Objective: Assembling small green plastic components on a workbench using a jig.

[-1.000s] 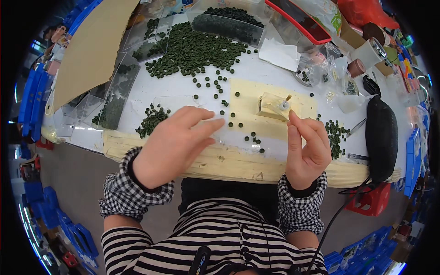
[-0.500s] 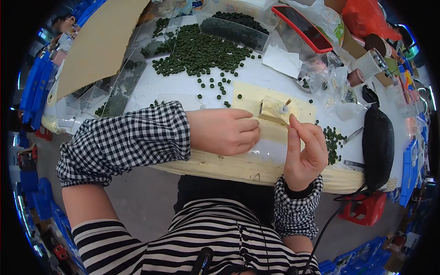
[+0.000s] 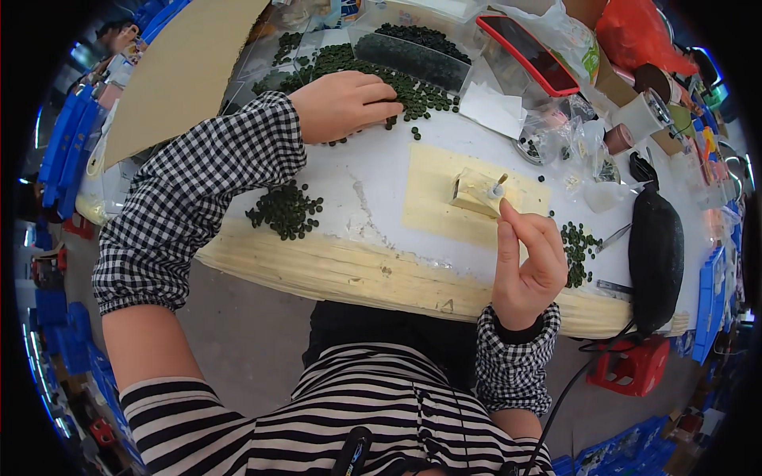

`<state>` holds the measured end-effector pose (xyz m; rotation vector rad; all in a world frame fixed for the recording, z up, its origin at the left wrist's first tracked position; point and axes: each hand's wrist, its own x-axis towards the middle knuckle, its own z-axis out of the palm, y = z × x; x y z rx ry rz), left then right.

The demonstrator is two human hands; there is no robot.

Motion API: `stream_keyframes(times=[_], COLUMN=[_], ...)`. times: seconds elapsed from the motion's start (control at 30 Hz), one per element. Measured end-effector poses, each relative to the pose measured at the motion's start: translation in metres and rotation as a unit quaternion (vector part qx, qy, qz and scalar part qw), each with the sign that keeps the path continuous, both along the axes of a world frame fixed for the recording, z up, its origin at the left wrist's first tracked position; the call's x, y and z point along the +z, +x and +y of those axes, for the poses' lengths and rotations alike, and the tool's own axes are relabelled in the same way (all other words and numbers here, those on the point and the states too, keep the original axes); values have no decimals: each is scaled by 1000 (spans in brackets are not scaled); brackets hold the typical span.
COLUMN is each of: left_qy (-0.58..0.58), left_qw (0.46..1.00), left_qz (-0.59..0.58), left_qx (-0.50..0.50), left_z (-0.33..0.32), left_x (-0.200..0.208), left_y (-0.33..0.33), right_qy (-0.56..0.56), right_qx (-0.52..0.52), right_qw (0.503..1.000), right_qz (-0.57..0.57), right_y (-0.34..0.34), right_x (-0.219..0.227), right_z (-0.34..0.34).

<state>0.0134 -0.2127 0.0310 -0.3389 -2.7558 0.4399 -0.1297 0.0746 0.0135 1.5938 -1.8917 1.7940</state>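
Observation:
My left hand [image 3: 345, 105] is over the near edge of a heap of dark green, button-like beads [image 3: 337, 57]. Its fingers lie together and bend down to the beads; the thumb is hidden, and whatever they may hold does not show. My right hand [image 3: 528, 258] pinches thumb against forefinger, on something too small to make out. Its fingertips are just in front of a small cream block [image 3: 470, 190]. On that block's right side stands a whitish post [image 3: 494, 191] with a thin brown pin [image 3: 502, 179]. A pale yellow sheet [image 3: 429, 176] lies beneath the block.
Smaller bead piles lie at left [image 3: 287, 211] and right [image 3: 578, 252]. Behind are a clear bin [image 3: 409, 63], a red-cased phone [image 3: 528, 54] and folded white paper [image 3: 492, 109]. Cardboard [image 3: 178, 67] leans at far left. A black pouch [image 3: 656, 254] lies at right, tweezers [image 3: 613, 236] beside it.
My left hand has moved away from near the block, up and left to the bead heap, uncovering the small pile at the left front. My right hand has barely moved.

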Motion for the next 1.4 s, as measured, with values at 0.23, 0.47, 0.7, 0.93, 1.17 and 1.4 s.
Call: stream_keyframes(times=[0.23,0.47,0.7,0.93,1.17,1.4], left_qy=[223,294,241,284,202,132], left_qw=[887,863,874,889,936,957], left_qz=[-283,-114,35,53,4,-61], left_qx=[289,395,421,356,289,252], left_z=[20,76,135,139,138,133], left_x=[50,31,-15,-10,-4,1], left_y=[33,102,109,94,87,82], right_qy=[2,-3,5,7,9,6], right_qx=[5,0,10,0,1,0], right_qw=[1000,1000,1000,1000,1000,1000], right_qz=[-6,2,21,22,17,19], right_y=[2,1,3,1,2,2], right_x=[-1,-1,2,0,1,0], right_z=[0,-1,-2,-2,-2,-2])
